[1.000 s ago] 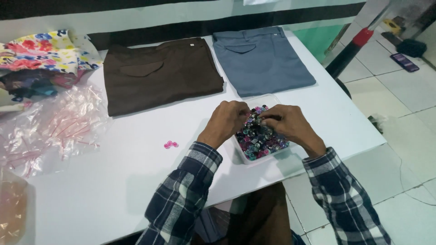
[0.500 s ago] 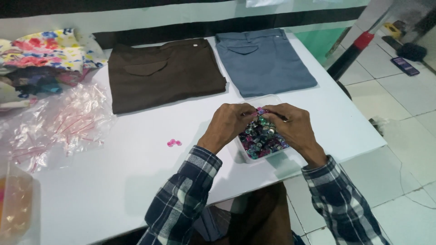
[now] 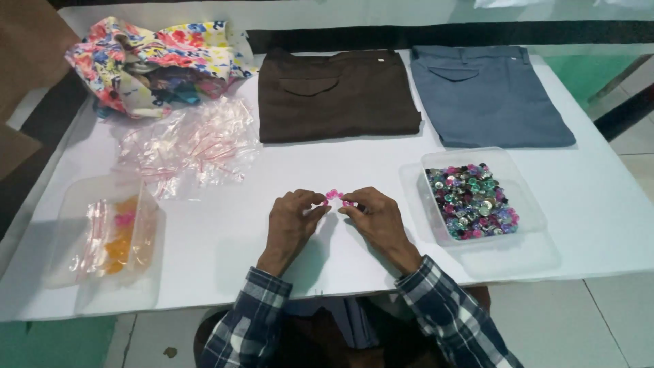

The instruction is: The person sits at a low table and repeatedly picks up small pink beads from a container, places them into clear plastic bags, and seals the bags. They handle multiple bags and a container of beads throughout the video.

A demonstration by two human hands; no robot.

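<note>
1. Pink, small round plastic buttons (image 3: pixel 334 195), about three though too small to count surely, sit on the white table (image 3: pixel 225 238) right between the fingertips of both hands.
2. Left hand (image 3: pixel 291 221) and right hand (image 3: pixel 377 218) both curl, fingertips pinching at the buttons.
3. One clear plastic tray of mixed coloured buttons (image 3: pixel 471 202) lies just right of the right hand.
4. Two folded trousers lie beyond the hands: brown (image 3: pixel 337 95) and grey-blue (image 3: pixel 487 95).
5. One clear box of small bags (image 3: pixel 109 235) sits left of the left hand.
</note>
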